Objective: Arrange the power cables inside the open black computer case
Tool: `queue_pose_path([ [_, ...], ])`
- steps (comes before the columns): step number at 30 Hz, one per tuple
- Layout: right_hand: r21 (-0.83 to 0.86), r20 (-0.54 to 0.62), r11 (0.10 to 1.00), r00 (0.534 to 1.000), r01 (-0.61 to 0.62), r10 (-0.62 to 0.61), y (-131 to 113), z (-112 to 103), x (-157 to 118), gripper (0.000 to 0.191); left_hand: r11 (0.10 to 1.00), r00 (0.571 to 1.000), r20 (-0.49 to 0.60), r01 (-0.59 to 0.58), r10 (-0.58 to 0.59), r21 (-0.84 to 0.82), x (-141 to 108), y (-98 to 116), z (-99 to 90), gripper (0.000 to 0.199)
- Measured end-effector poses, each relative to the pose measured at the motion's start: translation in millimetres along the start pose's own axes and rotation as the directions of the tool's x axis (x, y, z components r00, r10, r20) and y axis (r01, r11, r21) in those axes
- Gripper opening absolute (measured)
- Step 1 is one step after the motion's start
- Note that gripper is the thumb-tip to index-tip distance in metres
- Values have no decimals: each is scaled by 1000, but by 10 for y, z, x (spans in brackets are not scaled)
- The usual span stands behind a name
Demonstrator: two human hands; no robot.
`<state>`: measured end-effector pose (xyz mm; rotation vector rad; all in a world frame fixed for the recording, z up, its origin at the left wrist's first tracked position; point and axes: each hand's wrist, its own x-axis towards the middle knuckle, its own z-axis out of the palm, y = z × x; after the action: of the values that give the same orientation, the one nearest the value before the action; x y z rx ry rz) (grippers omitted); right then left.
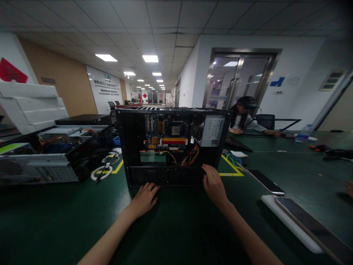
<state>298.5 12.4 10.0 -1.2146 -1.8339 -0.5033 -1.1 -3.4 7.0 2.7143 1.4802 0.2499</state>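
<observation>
The left hand [145, 198] lies palm down at the foot of the open computer case [173, 176], fingers slightly spread and forearm angling in from the table's near edge. The right hand [213, 183] reaches in higher, wrist bent, fingertips on the case's lower panel. Neither grip closes around anything; both are loosely open. The case stands upright mid-table [91, 221].

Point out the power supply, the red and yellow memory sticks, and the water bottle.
Power supply [211, 131]: head view, on its labelled face.
Memory sticks [173, 141]: head view, mid-length on their red and yellow edges.
Water bottle [304, 134]: head view, on its side, around the middle.
</observation>
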Motion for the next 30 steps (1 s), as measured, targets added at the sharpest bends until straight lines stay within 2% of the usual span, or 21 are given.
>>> queue_pose_path([
  [19, -10, 2, 1000, 1000, 6, -6, -5, -12, 18, 35, 1000, 1000, 4, 8, -8, 3, 1, -6, 29, 40],
  [25, -9, 5, 1000, 1000, -16, 16, -44, -53, 112, 30, 1000, 1000, 17, 10, -9, -5, 8, 5, 11, 41],
  [30, -42, 51, 998, 997, -50, 52, -122, -45, 270, 25, 1000, 1000, 20, 15, -15, -5, 3, 30, -28, 41],
])
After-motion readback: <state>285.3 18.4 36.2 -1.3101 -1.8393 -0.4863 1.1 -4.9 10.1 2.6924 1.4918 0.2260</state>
